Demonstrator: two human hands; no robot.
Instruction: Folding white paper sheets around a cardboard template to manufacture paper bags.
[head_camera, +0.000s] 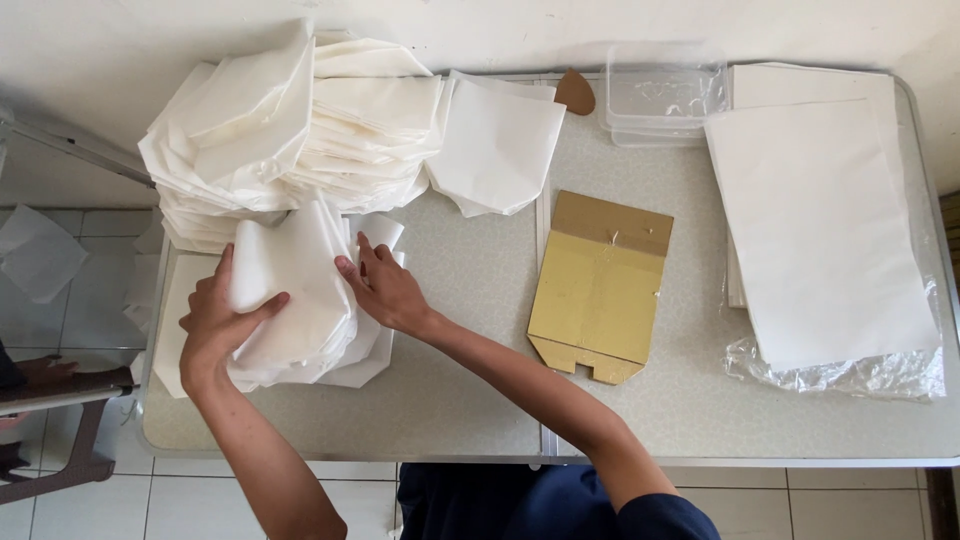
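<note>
view: head, single | position: above counter (480, 400) near edge, at the person's head | facing: straight down, far edge at top | range: close, whole counter top in frame | shared: none

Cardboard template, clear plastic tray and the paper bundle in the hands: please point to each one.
Cardboard template (600, 290): head view, middle of its flat yellow face.
Plastic tray (664, 95): head view, its clear base.
Paper bundle (300, 290): head view, top white sheet between the left hand (215, 325) and right hand (385, 290).
</note>
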